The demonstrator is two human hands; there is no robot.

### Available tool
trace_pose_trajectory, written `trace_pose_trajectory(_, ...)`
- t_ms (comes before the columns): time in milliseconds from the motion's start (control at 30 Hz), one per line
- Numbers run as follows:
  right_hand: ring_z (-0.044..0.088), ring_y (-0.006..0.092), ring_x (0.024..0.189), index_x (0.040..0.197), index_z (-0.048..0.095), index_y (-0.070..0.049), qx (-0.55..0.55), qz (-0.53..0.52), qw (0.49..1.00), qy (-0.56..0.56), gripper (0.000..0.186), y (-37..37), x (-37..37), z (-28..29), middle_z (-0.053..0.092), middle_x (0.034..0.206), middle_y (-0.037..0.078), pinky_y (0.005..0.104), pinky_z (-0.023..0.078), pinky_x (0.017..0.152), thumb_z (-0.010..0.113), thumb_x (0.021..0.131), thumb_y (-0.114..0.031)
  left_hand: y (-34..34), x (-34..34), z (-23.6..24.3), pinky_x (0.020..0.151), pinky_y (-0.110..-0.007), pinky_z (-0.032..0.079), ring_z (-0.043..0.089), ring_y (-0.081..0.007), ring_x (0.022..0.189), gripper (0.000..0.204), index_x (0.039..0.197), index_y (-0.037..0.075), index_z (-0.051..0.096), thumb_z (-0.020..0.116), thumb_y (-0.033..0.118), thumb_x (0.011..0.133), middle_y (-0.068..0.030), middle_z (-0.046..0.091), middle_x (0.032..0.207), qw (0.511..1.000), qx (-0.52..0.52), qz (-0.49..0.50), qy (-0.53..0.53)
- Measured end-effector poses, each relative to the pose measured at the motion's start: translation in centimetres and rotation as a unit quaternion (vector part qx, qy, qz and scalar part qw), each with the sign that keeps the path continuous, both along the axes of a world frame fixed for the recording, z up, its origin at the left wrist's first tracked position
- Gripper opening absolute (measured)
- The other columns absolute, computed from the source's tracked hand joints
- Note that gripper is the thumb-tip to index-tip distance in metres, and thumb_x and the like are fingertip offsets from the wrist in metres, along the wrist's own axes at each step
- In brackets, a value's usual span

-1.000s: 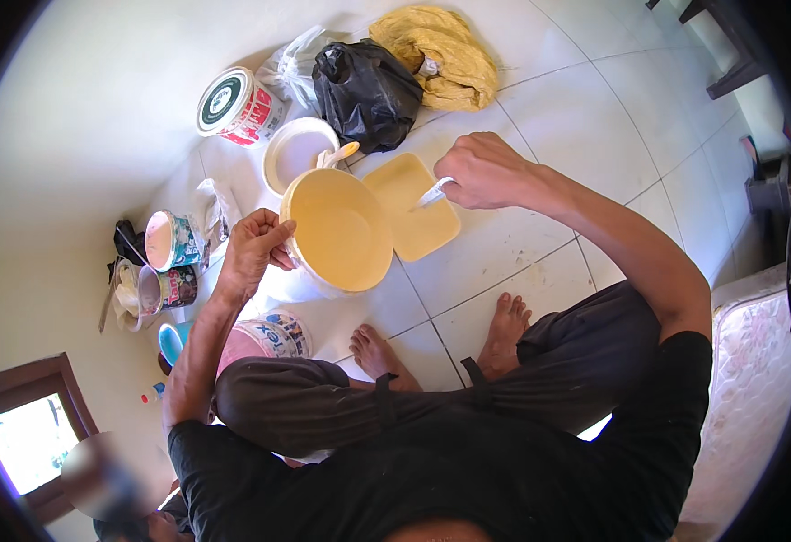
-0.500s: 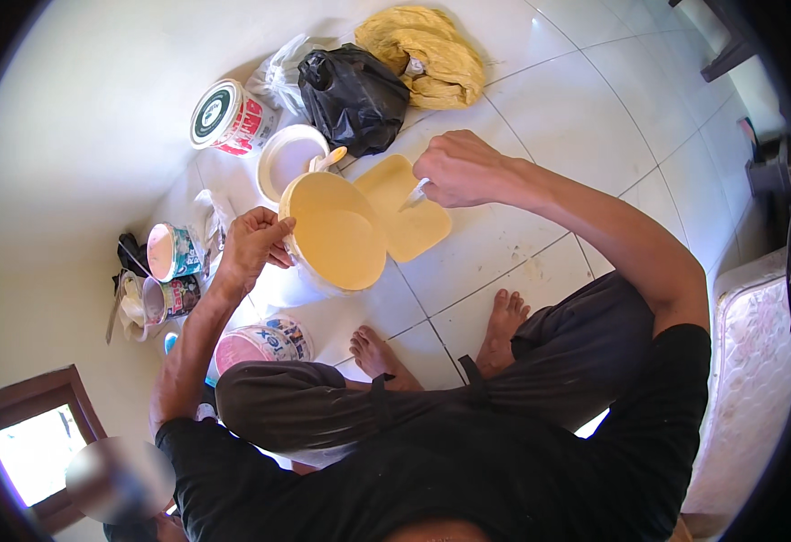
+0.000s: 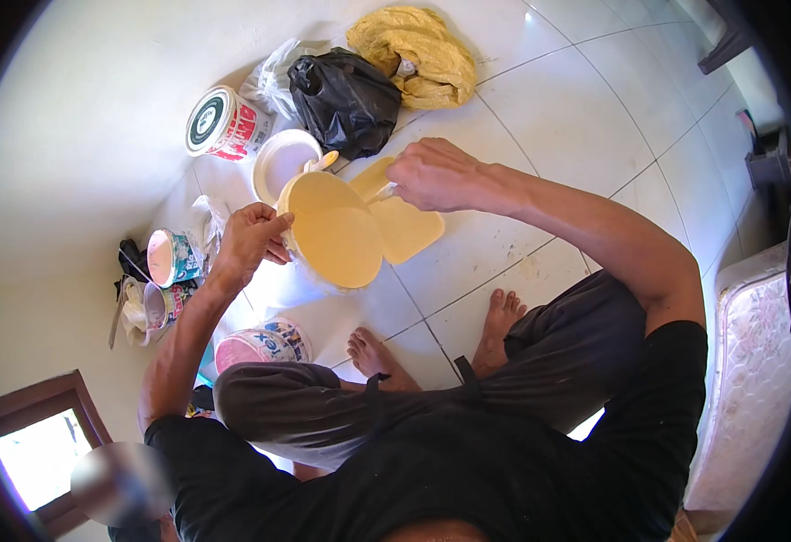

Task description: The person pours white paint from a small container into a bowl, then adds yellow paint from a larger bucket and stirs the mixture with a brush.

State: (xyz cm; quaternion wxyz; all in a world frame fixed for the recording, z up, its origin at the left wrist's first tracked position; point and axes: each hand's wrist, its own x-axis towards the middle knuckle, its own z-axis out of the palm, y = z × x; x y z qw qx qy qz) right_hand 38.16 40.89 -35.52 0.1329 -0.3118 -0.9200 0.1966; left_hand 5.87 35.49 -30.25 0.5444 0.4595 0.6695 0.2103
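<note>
A round bucket (image 3: 332,230), yellow inside with a pool of yellow paint, is tipped to the right over a yellow paint tray (image 3: 416,230). My left hand (image 3: 252,242) grips the bucket's left rim, thumb on the rim and fingers outside it. Above the tray, close to the bucket's right rim, my right hand (image 3: 431,176) is closed round a small pale tool (image 3: 383,192). Most of that tool is covered by the fingers, so its exact kind does not show. The bucket hides the tray's left part.
Behind the bucket stands a white tub (image 3: 280,164) with a yellow-handled brush (image 3: 321,163) across it. A lidded paint bucket (image 3: 224,126), a black plastic bag (image 3: 346,101) and a yellow sack (image 3: 418,54) lie beyond. More paint buckets (image 3: 264,346) are at left. Another person (image 3: 124,488) is at lower left.
My right hand has moved left with the pale tool, from over the tray toward the bucket's rim. The left hand keeps its grip, the bucket nearly unmoved.
</note>
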Motion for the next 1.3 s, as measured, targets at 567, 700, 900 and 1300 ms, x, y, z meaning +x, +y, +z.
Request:
trace_pose_trajectory(567,0.065,0.0422,0.07,0.071,0.06,0.002,-0.035,0.005,0.999,-0.004,0.026,-0.2,0.3,0.3,0.064,0.071,0.022,0.0508,0.05,0.065,0.068,0.088,-0.016,0.9,1.2,0.9,0.048,-0.026,0.057,0.068,-0.018,0.051,0.029,0.088,0.001,0.059,0.076,0.025,0.092,-0.0064,0.063,0.068,1.0,-0.007,-0.024,0.013)
trace_pose_trajectory(700,0.064,0.0421,0.069,0.071,0.061,0.002,-0.036,0.008,0.999,-0.014,0.026,-0.1,0.1,0.4,0.064,0.07,0.023,0.0506,0.049,0.063,0.069,0.088,-0.016,0.9,1.0,0.7,0.047,-0.026,0.057,0.068,-0.0183,0.052,0.03,0.088,0.001,0.06,0.077,0.025,0.092,-0.0065,0.063,0.068,1.0,-0.008,-0.023,0.01)
trace_pose_trajectory(900,0.064,0.0423,0.066,0.07,0.063,0.002,-0.021,0.008,1.0,-0.005,0.025,-0.1,0.3,0.4,0.064,0.068,0.023,0.0502,0.05,0.062,0.069,0.087,-0.016,0.8,0.9,0.6,0.047,-0.026,0.057,0.067,-0.0169,0.05,0.029,0.089,0.001,0.06,0.075,0.026,0.093,-0.0047,0.062,0.067,1.0,-0.012,-0.025,0.012)
trace_pose_trajectory(1300,0.065,0.0427,0.072,0.077,0.069,0.001,-0.023,-0.024,0.998,-0.044,0.018,0.3,0.3,0.6,0.065,0.071,0.022,0.0521,0.05,0.067,0.066,0.083,-0.015,-1.0,-4.4,-0.8,0.056,-0.028,0.059,0.067,-0.0165,0.055,0.025,0.092,0.004,0.062,0.067,0.028,0.096,-0.0043,0.064,0.069,0.998,-0.025,0.029,-0.039)
